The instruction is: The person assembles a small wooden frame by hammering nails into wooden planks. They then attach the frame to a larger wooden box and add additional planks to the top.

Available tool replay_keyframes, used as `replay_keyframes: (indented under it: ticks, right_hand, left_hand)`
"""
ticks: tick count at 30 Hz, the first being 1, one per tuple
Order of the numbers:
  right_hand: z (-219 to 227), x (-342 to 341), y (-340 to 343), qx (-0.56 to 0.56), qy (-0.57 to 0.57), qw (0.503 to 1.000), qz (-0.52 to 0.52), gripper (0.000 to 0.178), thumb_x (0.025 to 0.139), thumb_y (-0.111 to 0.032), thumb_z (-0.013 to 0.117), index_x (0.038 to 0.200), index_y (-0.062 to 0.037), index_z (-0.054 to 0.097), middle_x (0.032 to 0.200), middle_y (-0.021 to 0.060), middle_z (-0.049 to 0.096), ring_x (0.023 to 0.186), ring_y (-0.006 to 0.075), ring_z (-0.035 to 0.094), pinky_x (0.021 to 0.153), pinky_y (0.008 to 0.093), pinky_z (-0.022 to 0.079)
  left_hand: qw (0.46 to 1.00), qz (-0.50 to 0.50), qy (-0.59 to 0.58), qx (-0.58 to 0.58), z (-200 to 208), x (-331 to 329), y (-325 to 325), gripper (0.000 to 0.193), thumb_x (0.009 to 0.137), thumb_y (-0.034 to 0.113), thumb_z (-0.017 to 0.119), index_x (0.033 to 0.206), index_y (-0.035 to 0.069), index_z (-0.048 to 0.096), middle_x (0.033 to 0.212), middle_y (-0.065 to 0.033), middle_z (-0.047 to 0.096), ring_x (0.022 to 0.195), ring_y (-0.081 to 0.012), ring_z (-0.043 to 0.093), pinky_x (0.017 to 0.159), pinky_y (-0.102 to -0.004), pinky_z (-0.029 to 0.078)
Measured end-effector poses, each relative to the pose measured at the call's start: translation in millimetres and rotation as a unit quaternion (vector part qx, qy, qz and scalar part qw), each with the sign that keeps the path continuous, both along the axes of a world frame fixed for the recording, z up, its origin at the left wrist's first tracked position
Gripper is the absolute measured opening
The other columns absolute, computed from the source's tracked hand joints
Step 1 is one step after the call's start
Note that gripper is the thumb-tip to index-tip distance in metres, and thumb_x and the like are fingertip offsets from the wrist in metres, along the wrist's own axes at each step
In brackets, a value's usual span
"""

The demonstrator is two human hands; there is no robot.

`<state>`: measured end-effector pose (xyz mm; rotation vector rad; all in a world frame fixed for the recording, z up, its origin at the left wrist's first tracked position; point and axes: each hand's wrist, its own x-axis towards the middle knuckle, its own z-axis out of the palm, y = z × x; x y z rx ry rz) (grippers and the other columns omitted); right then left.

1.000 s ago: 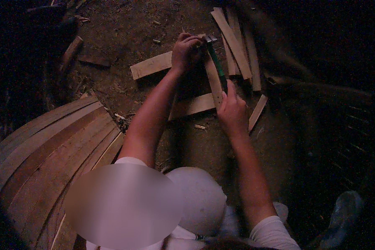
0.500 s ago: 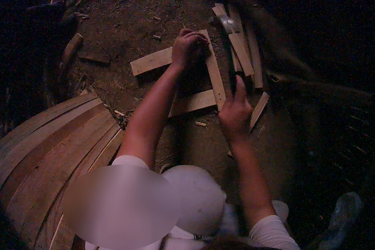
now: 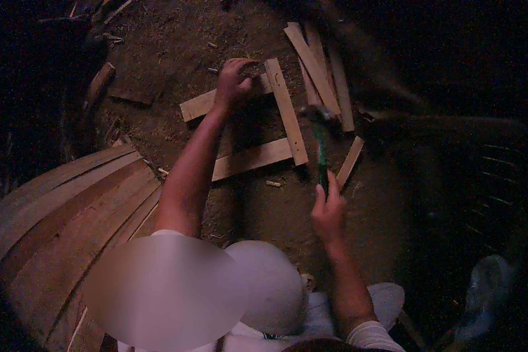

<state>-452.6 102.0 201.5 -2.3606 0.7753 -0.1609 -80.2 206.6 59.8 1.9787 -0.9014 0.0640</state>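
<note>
2 short white sleeves (image 3: 371, 337), pale trousers (image 3: 268, 288)

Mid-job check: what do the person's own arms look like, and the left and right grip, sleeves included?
The left grip and right grip are ungloved human hands. The forearms are bare, with no cable, watch or marking discernible in the dim light. The left sleeve and right sleeve are whitish and short.

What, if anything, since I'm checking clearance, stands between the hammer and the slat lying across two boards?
Nothing visible does: the hammer, in the right hand, is right of the slat, and ground shows in the gap. The left hand is on the slat's other side.
</note>
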Motion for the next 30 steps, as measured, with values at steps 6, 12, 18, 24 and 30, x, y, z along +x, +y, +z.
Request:
replay_keyframes:
  ticks: [6,12,18,24,30]
  right_hand:
    - [-7.2,40.6,-14.1,-0.009,-0.057,0.995,0.077,0.055,0.096,-0.006,0.049,0.149,-0.0011,0.037,0.133,0.0242,0.058,0.094,0.0395,0.067,0.077,0.0440,0.054]
    - [-5.7,101.6,-37.9,-0.071,-0.116,0.988,0.076,0.066,0.095,-0.002,0.049,0.157,-0.0130,0.028,0.124,0.0271,0.063,0.102,0.0394,0.067,0.083,0.0434,0.053]
    - [-4.0,112.1,-33.1,-0.117,0.021,0.992,0.049,0.072,0.093,0.000,0.050,0.158,-0.0164,0.025,0.103,0.0280,0.068,0.081,0.0394,0.069,0.069,0.0462,0.053]
    - [-3.9,107.9,-34.6,-0.111,-0.097,0.989,0.033,0.069,0.094,-0.003,0.052,0.157,-0.0140,0.027,0.111,0.0267,0.066,0.085,0.0413,0.069,0.074,0.0475,0.054]
    - [1.7,110.3,-26.1,-0.140,-0.075,0.987,0.026,0.068,0.094,-0.002,0.050,0.157,-0.0104,0.027,0.124,0.0245,0.064,0.091,0.0405,0.069,0.076,0.0463,0.055]
  left_hand:
    - [0.918,0.212,-0.177,0.285,-32.3,-11.9,-24.9,0.066,0.095,0.046,0.051,0.147,0.006,0.043,0.154,-0.0113,0.040,0.143,-0.0275,0.035,0.118,-0.0430,0.026]
    - [0.911,0.197,-0.212,0.294,-30.1,-1.1,-55.1,0.069,0.099,0.048,0.045,0.150,0.002,0.037,0.157,-0.0130,0.036,0.147,-0.0261,0.029,0.121,-0.0430,0.021]
    - [0.903,0.187,-0.205,0.328,-24.5,-3.6,-54.2,0.070,0.100,0.047,0.041,0.152,0.002,0.033,0.158,-0.0143,0.034,0.148,-0.0262,0.028,0.121,-0.0437,0.021]
    - [0.917,0.188,-0.184,0.299,-18.7,-0.8,-62.8,0.070,0.100,0.047,0.039,0.153,0.002,0.031,0.161,-0.0132,0.028,0.149,-0.0270,0.025,0.122,-0.0445,0.019]
    - [0.915,0.161,-0.187,0.320,-21.4,-7.2,-63.1,0.071,0.099,0.049,0.040,0.154,0.005,0.030,0.162,-0.0134,0.026,0.150,-0.0274,0.022,0.122,-0.0472,0.016]
